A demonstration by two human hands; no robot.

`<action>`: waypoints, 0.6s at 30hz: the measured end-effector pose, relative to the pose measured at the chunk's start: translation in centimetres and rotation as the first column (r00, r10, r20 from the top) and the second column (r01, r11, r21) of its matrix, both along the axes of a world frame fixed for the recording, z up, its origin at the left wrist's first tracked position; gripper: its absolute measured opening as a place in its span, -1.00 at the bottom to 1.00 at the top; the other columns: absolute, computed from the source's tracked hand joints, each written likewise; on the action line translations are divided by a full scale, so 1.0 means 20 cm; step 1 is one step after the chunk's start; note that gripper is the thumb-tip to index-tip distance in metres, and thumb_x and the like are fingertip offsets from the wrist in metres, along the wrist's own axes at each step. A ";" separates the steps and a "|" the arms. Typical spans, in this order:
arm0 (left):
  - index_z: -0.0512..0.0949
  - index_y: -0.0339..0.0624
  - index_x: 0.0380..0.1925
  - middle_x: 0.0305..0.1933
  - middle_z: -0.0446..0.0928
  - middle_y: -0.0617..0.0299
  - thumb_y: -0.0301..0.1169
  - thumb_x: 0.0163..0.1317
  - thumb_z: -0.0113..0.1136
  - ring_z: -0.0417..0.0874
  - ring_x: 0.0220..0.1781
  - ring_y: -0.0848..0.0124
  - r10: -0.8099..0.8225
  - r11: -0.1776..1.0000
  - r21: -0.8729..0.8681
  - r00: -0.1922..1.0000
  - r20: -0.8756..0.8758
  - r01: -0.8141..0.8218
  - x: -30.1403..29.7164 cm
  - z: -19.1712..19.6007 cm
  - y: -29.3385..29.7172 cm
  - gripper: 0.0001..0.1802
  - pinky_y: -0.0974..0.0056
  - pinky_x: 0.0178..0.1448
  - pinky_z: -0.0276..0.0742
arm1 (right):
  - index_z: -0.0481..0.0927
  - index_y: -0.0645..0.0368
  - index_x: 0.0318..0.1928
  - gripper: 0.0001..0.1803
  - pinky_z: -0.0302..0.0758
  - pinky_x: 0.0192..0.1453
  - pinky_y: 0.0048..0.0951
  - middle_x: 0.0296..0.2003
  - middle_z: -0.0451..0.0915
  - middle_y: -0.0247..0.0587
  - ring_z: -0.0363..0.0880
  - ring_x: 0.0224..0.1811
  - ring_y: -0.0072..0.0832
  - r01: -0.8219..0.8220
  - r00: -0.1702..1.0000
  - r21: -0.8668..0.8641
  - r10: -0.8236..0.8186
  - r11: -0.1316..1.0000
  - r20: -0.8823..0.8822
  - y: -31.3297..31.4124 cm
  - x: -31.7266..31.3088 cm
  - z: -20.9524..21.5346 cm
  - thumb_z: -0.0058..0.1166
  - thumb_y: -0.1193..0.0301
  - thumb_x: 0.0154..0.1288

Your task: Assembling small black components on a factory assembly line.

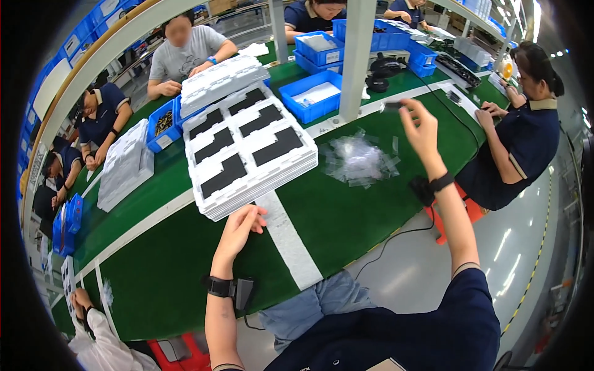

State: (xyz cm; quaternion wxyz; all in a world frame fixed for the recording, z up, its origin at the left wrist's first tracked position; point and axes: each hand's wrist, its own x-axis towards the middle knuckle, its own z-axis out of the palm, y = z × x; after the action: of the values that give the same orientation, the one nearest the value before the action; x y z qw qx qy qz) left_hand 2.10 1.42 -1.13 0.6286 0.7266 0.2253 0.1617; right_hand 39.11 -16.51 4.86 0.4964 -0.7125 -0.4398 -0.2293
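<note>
My left hand (240, 230) is at the near corner of a stack of white moulded trays (296, 156); its fingers are loosely bent and apart, holding nothing. The top tray carries several flat black pieces (277, 146) in stepped recesses. Out to the right, my right hand (422, 128) is raised over the bench, thumb and fingers brought together at a small dark piece (391, 107), too blurred to name. Between the hands and beyond them lies a loose heap of clear plastic film pieces (360, 158).
Blue bins (311, 112) and another white tray stack (223, 83) stand on the green bench (346, 217). A metal post (357, 62) rises behind the film heap. A cable (396, 234) hangs off the front edge. Co-workers sit around, one close on the right (516, 142).
</note>
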 end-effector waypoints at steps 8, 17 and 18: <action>0.46 -0.32 -0.35 -0.52 0.44 0.31 -0.29 0.29 -0.18 0.39 -0.51 0.61 0.008 1.000 0.017 1.000 -0.024 -0.007 0.01 0.01 -0.02 -0.69 0.52 -0.36 0.32 | 0.13 0.07 0.22 -0.29 0.03 0.25 -0.06 0.19 0.12 0.07 0.10 0.22 -0.07 0.475 0.731 -0.651 -0.678 0.592 -0.083 -0.33 0.99 -0.52 -0.31 -0.11 0.17; 0.46 -0.29 -0.33 -0.50 0.45 0.29 -0.23 0.30 -0.20 0.41 -0.48 0.59 -0.001 0.998 0.065 0.998 -0.067 0.006 0.01 0.02 -0.01 -0.66 0.52 -0.33 0.33 | 0.19 -0.06 0.20 -0.32 -0.05 0.26 0.01 0.20 0.13 0.06 0.06 0.26 -0.12 0.551 0.680 -0.687 -0.732 0.473 0.041 -0.34 0.88 -0.51 -0.29 -0.14 0.15; 0.46 -0.29 -0.33 -0.50 0.45 0.29 -0.24 0.30 -0.20 0.41 -0.48 0.59 0.001 0.999 0.046 0.998 -0.062 0.002 0.01 0.02 -0.02 -0.66 0.52 -0.33 0.33 | 0.25 -0.04 0.16 -0.35 -0.04 0.25 -0.01 0.19 0.15 0.05 0.08 0.25 -0.13 0.547 0.680 -0.670 -0.733 0.502 0.007 -0.36 0.90 -0.51 -0.27 -0.12 0.14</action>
State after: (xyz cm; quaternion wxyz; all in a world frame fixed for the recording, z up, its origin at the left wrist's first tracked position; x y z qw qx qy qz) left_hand 2.40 1.02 -0.82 0.6045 0.7457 0.2405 0.1441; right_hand 57.19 -23.72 -5.28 0.1651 -0.9699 -0.1154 -0.1365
